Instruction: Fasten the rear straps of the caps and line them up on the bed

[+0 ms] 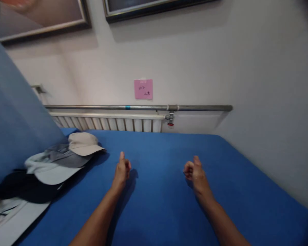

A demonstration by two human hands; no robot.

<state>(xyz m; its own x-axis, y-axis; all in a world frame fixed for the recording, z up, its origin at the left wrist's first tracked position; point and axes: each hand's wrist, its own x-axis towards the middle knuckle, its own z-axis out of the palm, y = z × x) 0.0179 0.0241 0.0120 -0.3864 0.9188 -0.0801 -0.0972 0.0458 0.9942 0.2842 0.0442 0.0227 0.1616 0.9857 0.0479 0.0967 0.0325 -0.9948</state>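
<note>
The beige cap (83, 143) lay on the blue tabletop (159, 212), heading a row in which the grey cap (73, 159), pale cap (53, 172), black cap (28, 188) and white cap (23, 222) came leftward and nearer from it. The left hand (122, 171) was just right of the beige cap, the right hand (196, 173) well farther right of it. Each grip was curled closed, thumb raised, with nothing visible in it.

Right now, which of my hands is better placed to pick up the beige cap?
Probably your left hand: it looks empty and is nearer the beige cap. Your right hand also looks empty but is farther across the blue surface.
</note>
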